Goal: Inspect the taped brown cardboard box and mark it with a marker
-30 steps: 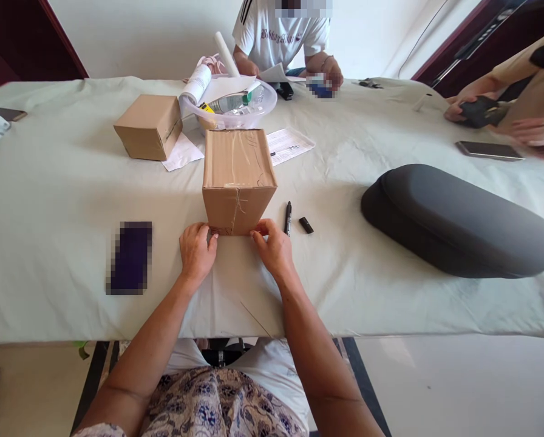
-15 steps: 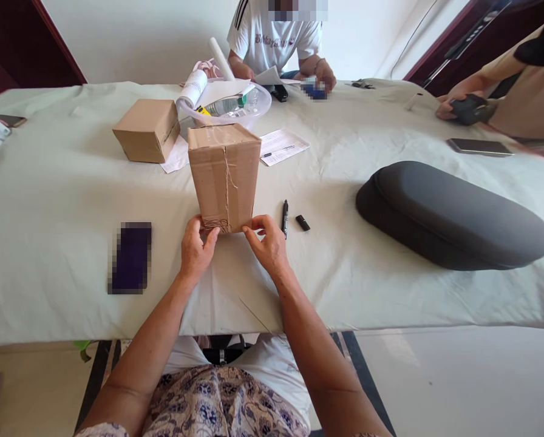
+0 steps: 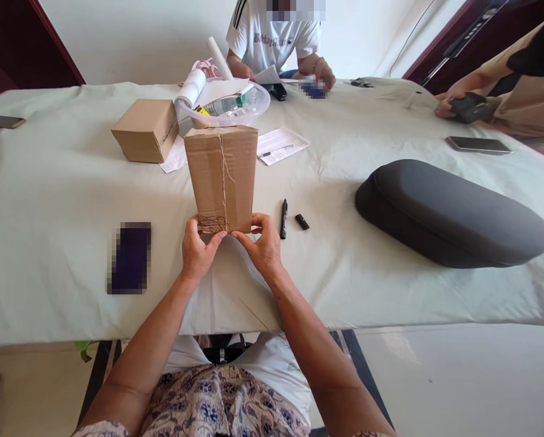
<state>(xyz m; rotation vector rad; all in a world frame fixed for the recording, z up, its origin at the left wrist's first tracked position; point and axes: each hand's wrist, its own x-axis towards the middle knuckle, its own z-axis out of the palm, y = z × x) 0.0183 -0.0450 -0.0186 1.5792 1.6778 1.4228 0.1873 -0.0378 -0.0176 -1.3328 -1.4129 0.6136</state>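
In front of me a brown cardboard box (image 3: 238, 182) tied with thin string stands on end, tilted back a little. Scribbled dark lines mark the lower left of its near face. My left hand (image 3: 200, 246) grips its lower left corner, thumb at the bottom edge. On the other lower corner is my right hand (image 3: 261, 243), its thumb almost meeting the left one; fingers behind the box are partly hidden. Just right of my right hand lies an uncapped black marker (image 3: 284, 218), with its black cap (image 3: 302, 221) beside it.
Left of the box lies a pixelated dark object (image 3: 130, 258). A second cardboard box (image 3: 144, 130) and a plastic basin (image 3: 254, 112) with bottles stand behind. To the right is a large dark grey case (image 3: 454, 212). Papers (image 3: 283, 145) and a phone (image 3: 479, 144) lie farther back; other people sit around.
The box has tipped so its near face shows more and its top less. My thumbs have moved closer together along its bottom edge. At far left, another person's hand has come to a phone.
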